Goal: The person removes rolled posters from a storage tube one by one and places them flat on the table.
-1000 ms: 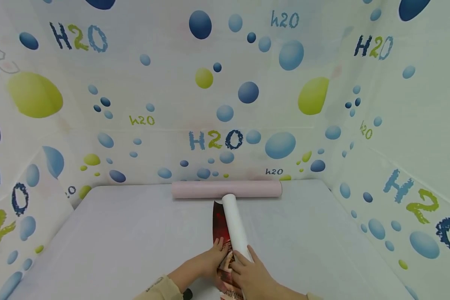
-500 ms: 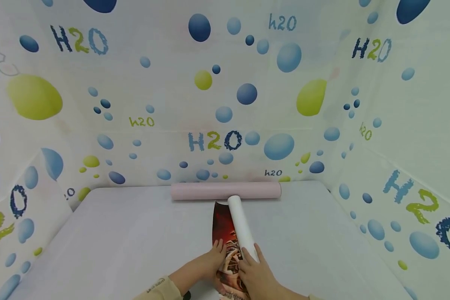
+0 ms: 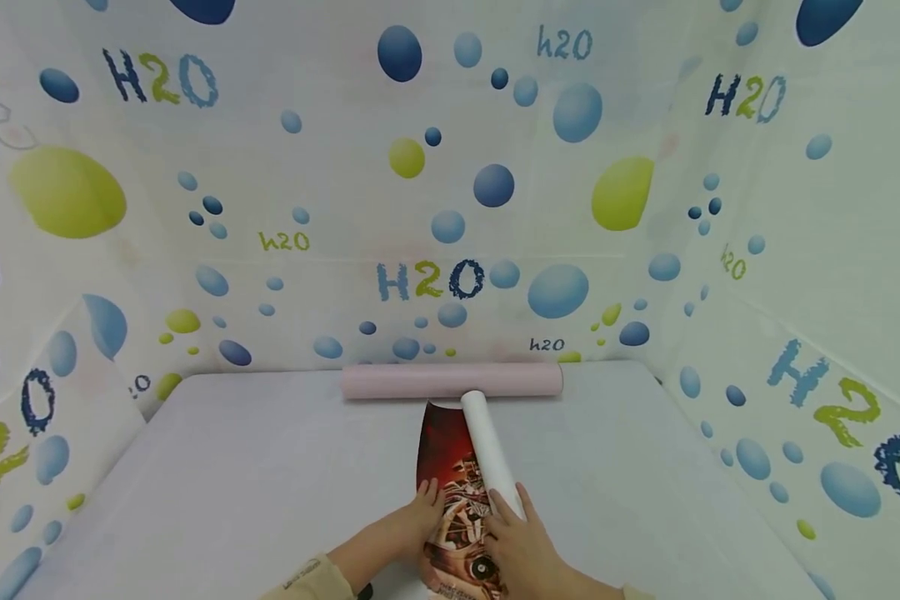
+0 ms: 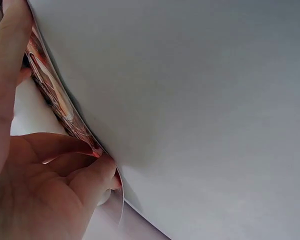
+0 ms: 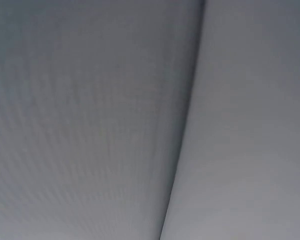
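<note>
A partly unrolled poster [image 3: 457, 500] lies lengthwise in front of me, its dark red and brown print facing up. The part still rolled shows as a white tube [image 3: 491, 450] along its right side. My left hand [image 3: 417, 521] holds the left edge; in the left wrist view the fingers [image 4: 97, 177] of that hand pinch the paper's rim, with white backing beyond it. My right hand [image 3: 523, 546] grips the rolled part, fingers laid over the tube. Only pale surfaces meeting at a dark line fill the right wrist view, without the hand.
Crosswise at the back of the white table [image 3: 270, 467] lies a pale pink roll [image 3: 450, 381], close to the tube's far end. White sheeting [image 3: 330, 167] with blue and green bubbles and H2O lettering encloses the back and sides. A small dark object [image 3: 365, 592] sits by the left sleeve.
The tube has shifted to the right with my right hand, baring a wider strip of print. My left hand has moved slightly left with the poster's edge. The pink roll stays put.
</note>
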Demonstrator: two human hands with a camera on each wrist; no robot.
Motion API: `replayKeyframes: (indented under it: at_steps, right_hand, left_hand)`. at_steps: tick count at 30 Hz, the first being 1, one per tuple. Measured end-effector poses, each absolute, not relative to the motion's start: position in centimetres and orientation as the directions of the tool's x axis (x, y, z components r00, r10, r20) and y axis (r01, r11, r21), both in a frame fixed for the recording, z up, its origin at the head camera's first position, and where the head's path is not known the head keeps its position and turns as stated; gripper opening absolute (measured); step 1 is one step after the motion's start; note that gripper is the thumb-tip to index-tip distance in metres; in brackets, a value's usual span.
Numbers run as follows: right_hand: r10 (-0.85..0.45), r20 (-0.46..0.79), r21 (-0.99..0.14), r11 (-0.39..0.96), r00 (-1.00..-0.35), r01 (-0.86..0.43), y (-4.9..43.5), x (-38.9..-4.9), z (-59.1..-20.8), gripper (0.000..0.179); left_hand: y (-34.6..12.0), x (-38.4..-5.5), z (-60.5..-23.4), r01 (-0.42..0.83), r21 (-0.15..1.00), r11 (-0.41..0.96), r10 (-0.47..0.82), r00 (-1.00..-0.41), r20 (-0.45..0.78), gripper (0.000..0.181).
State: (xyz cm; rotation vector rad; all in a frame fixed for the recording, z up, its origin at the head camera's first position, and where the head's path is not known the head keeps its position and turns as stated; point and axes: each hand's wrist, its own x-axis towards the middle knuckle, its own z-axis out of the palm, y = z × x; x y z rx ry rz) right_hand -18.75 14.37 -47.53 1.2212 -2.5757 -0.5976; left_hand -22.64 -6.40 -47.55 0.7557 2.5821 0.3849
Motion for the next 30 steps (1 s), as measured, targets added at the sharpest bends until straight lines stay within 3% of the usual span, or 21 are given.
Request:
replayKeyframes:
  at_steps: [11,30]
  right_hand:
    - [-0.722,-0.039,0.306,0.650,-0.691,-0.696,15.6,-19.0,-47.1,0.035]
    - [-0.609,-0.011,0.215,0.773,-0.793,-0.597,18.9,-19.6,-47.6,0.064]
  left_hand:
    - [-7.7,-22.8,-47.7,0.439,0.409,0.800,0.577,-0.750,-0.322,0.111]
    - [-10.2,-22.7,-47.2,0.428,0.440,0.789,0.587,-0.736,-0.337,0.111]
